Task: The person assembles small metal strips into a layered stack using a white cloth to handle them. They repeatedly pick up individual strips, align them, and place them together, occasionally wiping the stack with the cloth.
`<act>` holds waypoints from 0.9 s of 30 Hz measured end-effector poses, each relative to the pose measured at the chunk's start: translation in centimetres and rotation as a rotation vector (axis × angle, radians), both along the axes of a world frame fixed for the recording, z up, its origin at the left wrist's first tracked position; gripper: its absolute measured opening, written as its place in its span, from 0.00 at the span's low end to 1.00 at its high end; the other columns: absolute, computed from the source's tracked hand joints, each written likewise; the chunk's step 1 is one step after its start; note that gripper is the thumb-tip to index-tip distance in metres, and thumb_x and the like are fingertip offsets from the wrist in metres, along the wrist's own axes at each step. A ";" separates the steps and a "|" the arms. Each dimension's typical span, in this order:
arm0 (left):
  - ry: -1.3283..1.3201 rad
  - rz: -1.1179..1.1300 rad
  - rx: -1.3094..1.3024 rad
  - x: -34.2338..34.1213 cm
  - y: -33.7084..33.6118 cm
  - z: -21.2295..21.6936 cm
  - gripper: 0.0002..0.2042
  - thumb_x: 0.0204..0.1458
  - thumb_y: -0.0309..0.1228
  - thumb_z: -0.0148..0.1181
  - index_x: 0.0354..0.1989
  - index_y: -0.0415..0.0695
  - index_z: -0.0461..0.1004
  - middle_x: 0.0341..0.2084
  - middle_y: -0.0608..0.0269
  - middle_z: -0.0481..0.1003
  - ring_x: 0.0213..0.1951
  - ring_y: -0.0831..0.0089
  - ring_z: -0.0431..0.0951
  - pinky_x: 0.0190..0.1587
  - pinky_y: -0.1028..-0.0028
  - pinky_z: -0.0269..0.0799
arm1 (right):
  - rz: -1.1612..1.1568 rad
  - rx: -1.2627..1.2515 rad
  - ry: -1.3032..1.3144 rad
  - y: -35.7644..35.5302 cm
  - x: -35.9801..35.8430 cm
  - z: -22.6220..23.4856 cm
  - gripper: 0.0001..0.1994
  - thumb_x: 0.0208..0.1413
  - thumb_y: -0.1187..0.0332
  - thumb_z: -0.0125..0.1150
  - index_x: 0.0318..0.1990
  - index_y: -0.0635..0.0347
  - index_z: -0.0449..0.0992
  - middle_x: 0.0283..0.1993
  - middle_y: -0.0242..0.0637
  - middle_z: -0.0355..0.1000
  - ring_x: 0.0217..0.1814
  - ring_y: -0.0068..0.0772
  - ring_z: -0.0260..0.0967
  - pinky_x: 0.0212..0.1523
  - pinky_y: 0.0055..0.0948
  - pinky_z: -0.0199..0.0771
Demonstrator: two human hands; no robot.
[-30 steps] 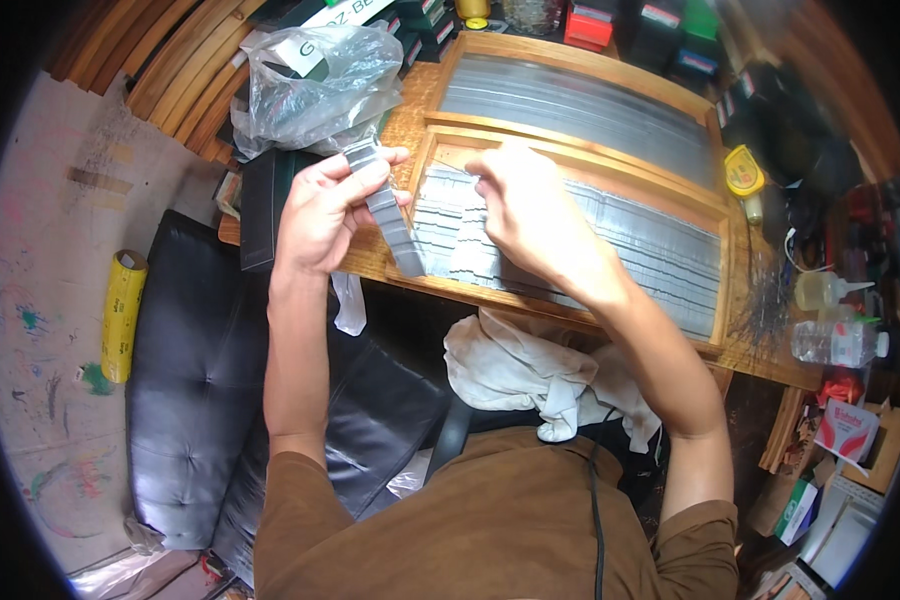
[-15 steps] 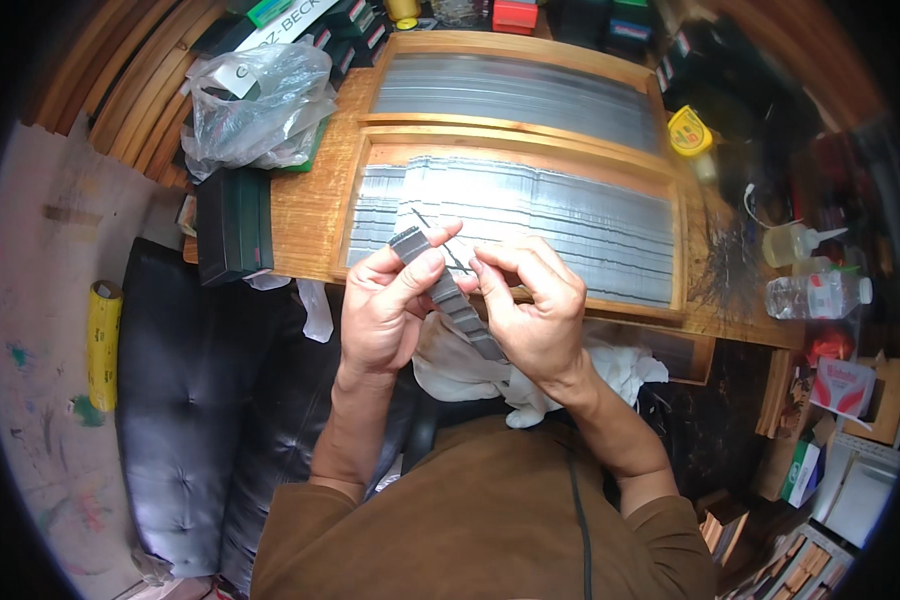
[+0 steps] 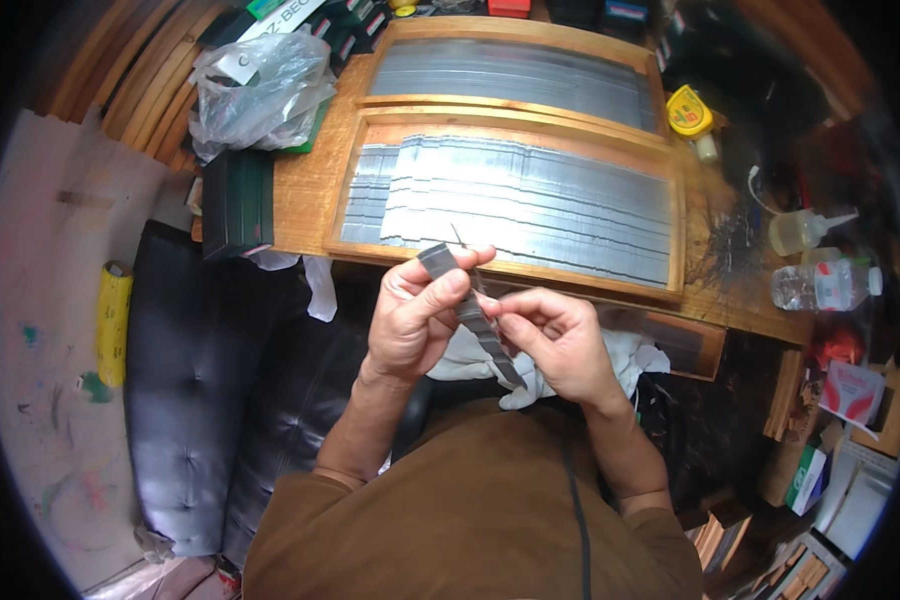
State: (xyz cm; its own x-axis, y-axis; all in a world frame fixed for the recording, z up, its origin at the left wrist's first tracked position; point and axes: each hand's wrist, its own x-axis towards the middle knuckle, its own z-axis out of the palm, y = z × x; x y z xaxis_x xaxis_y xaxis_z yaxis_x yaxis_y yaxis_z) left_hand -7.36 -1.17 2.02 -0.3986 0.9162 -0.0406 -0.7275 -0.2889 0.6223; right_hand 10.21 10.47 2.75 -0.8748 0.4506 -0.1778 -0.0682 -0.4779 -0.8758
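My left hand (image 3: 410, 325) is closed round a bundle of thin, flat grey metal needles (image 3: 487, 348), thumb on top. The stack slants down to the right, its upper end showing above the thumb. A single dark needle (image 3: 457, 234) pokes up beyond the left forefinger. My right hand (image 3: 562, 345) is pinched at the fingertips beside the bundle, seemingly at that needle's lower end, which the fingers partly hide. Behind my hands, a wooden tray (image 3: 515, 125) holds rows of similar needles (image 3: 530, 200).
Farther back lies a second wooden tray (image 3: 520, 30). Loose dark needles (image 3: 732, 250) are heaped on the right, near a squeeze bottle (image 3: 800, 232) and a clear plastic bottle (image 3: 815, 287). A plastic bag (image 3: 260, 95) and a dark box (image 3: 238, 205) stand left. White cloth (image 3: 620, 355) hangs below the table.
Both hands and the bundle have shifted slightly right in view. The single needle stands steeper now, and the right fingertips have come lower along the bundle. The whole view has tilted a little.
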 end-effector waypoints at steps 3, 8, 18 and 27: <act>-0.032 -0.076 -0.018 0.8 0.1 0.4 0.13 0.65 0.21 0.62 0.57 0.36 0.80 0.58 0.42 0.79 0.42 0.60 0.88 0.47 0.63 0.86 | -0.011 0.043 -0.085 0.1 1.7 0.0 0.09 0.68 0.74 0.65 0.52 0.70 0.81 0.38 0.37 0.82 0.35 0.19 0.77 0.38 0.20 0.80; 0.284 -0.090 -0.262 1.2 -0.2 0.8 0.10 0.62 0.21 0.65 0.51 0.35 0.82 0.51 0.40 0.82 0.39 0.59 0.88 0.44 0.62 0.87 | -0.075 -0.002 -0.148 0.6 4.3 -0.3 0.09 0.67 0.74 0.66 0.50 0.69 0.81 0.36 0.37 0.81 0.30 0.17 0.74 0.32 0.19 0.77; 0.212 0.263 -0.304 5.3 -0.8 -2.9 0.10 0.65 0.25 0.64 0.51 0.34 0.79 0.41 0.47 0.84 0.44 0.60 0.88 0.46 0.63 0.88 | -0.164 0.035 -0.236 -1.5 4.8 -2.0 0.09 0.67 0.73 0.67 0.49 0.69 0.81 0.35 0.34 0.81 0.30 0.15 0.73 0.30 0.17 0.74; 0.192 0.075 -0.366 4.7 -0.4 -1.6 0.12 0.63 0.25 0.67 0.52 0.34 0.79 0.41 0.46 0.85 0.41 0.60 0.89 0.46 0.63 0.87 | -0.108 0.096 -0.274 -1.1 5.1 -1.7 0.06 0.65 0.75 0.68 0.47 0.68 0.82 0.35 0.32 0.81 0.34 0.14 0.74 0.35 0.17 0.75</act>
State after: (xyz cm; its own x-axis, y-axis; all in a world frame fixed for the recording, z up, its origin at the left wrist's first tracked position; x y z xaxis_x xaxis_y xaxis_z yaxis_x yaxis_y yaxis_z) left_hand -2.68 -1.62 0.45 -0.4961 0.8230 -0.2767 -0.5738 -0.0716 0.8158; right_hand 15.29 9.33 1.08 -0.7463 0.5645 -0.3526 0.1309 -0.3949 -0.9094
